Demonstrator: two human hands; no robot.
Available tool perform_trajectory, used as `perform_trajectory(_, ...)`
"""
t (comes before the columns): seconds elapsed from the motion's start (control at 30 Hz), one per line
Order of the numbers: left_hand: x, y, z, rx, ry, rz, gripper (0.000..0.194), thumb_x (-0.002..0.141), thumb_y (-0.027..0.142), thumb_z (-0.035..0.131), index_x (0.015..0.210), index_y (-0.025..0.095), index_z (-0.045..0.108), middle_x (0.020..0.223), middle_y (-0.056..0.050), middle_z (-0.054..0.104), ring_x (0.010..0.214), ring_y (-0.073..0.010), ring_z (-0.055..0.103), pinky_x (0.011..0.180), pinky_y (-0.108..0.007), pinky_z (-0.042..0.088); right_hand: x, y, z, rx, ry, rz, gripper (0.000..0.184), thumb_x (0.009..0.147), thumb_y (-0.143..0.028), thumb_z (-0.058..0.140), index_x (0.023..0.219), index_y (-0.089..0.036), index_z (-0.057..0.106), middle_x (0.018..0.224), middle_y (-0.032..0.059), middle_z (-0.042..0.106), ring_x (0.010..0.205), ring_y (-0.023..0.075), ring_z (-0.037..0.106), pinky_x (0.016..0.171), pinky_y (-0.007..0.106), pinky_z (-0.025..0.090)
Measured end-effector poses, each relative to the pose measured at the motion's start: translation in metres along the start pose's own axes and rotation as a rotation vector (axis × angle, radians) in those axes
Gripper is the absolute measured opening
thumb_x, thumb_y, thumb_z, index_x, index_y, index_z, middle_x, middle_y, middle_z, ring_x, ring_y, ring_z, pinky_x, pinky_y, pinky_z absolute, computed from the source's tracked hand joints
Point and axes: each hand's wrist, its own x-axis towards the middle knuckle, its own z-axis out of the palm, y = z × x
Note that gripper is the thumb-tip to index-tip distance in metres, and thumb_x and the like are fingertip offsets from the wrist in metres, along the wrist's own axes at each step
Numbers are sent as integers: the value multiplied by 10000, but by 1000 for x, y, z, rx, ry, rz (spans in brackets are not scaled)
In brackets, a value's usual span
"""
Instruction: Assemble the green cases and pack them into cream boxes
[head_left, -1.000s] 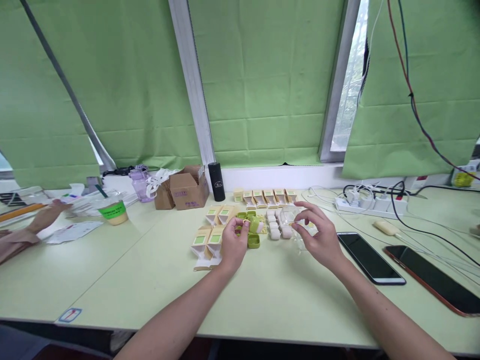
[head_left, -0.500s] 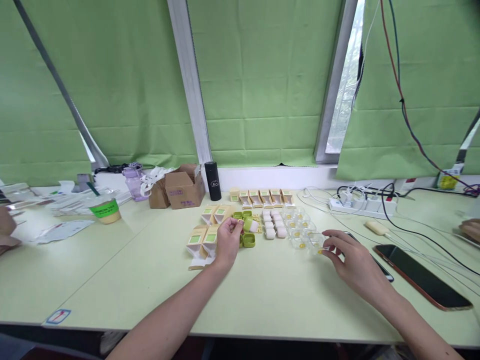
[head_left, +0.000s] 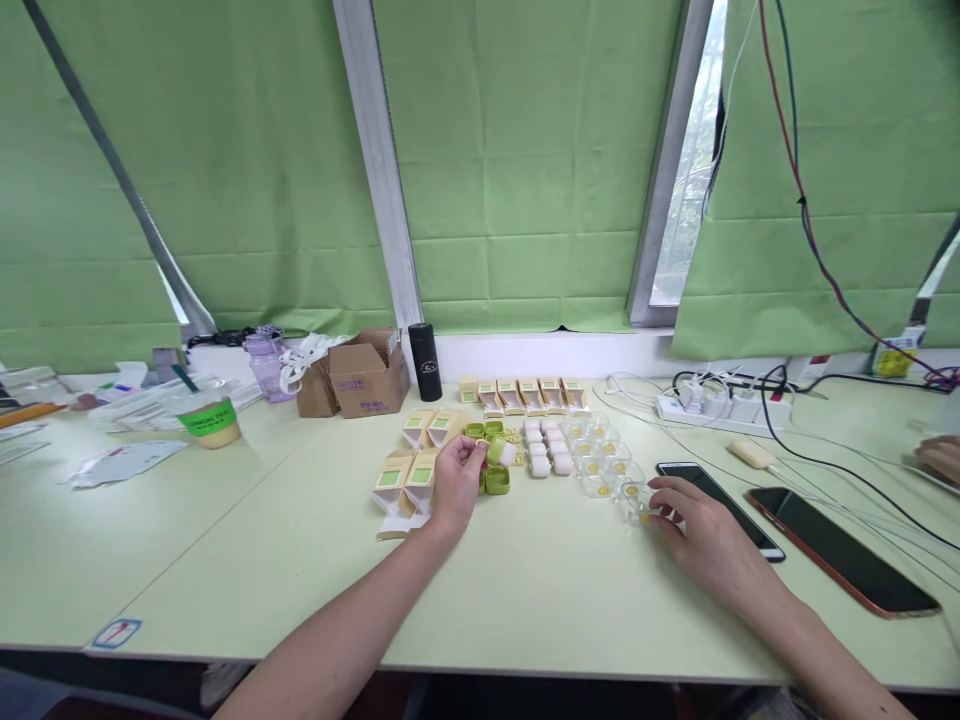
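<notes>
My left hand (head_left: pixel 459 478) is closed, pinching a small green case with a pinkish-white block (head_left: pixel 501 452) sticking out of its right side. Below and behind it sit small green square trays (head_left: pixel 497 481), some hidden by the hand. My right hand (head_left: pixel 694 525) has its fingers closed on a clear plastic cover (head_left: pixel 636 511) with a yellow spot, low over the table at the near end of several similar clear covers (head_left: pixel 600 465). Between the hands stand two rows of pinkish-white blocks (head_left: pixel 561 463). Folded cartons with green windows (head_left: pixel 390 480) lie left of my left hand.
More small cartons (head_left: pixel 529 394) line up at the back. Two phones (head_left: pixel 844 550) (head_left: pixel 720 505) lie right of my right hand, near a power strip (head_left: pixel 727 412) and cables. A black bottle (head_left: pixel 425 362), cardboard box (head_left: pixel 369 378) and drink cup (head_left: pixel 211 420) stand left. Another person's hand (head_left: pixel 941 455) is at far right.
My right hand has moved slightly down and nearer to me with the clear cover, which now sits lower by the cover group. My left hand has stayed nearly still, holding the green case.
</notes>
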Motion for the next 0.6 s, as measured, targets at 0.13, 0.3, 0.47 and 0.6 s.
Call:
perform_trajectory(0.13, -1, 1, 0, -10, -3, -10, 334, 746, 453, 786, 730, 173, 604, 605, 30, 597, 554, -109, 530, 547, -217, 397, -1, -3, -2, -16, -2, -6, 172, 925, -238, 493, 1007, -227, 643, 1293, 130, 673, 808, 233, 729, 690, 392, 588)
perform_trajectory(0.3, -2, 3, 2, -44, -35, -66, 334, 735, 445, 793, 724, 172, 601, 594, 30, 589, 520, -93, 498, 487, -198, 353, 7, -15, -18, -36, 107, -52, 305, 940, -258, 530, 1239, -237, 587, 1297, 120, 656, 819, 225, 726, 663, 369, 591)
perform_trajectory(0.47, -2, 0, 2, -93, -65, -144, 341, 723, 445, 791, 717, 183, 574, 560, 34, 570, 480, -88, 475, 437, -192, 333, 34, -61, -31, -146, 346, -211, 269, 962, -227, 558, 1223, -227, 622, 1255, 125, 690, 1031, 306, 722, 764, 411, 593)
perform_trajectory(0.6, -1, -1, 1, -135, -77, -180, 317, 725, 417, 765, 684, 190, 547, 516, 33, 550, 461, -93, 482, 423, -194, 345, 61, -108, -17, 10, 338, -450, 315, 945, -115, 556, 1230, -216, 642, 1240, 127, 703, 1120, 301, 697, 869, 425, 594)
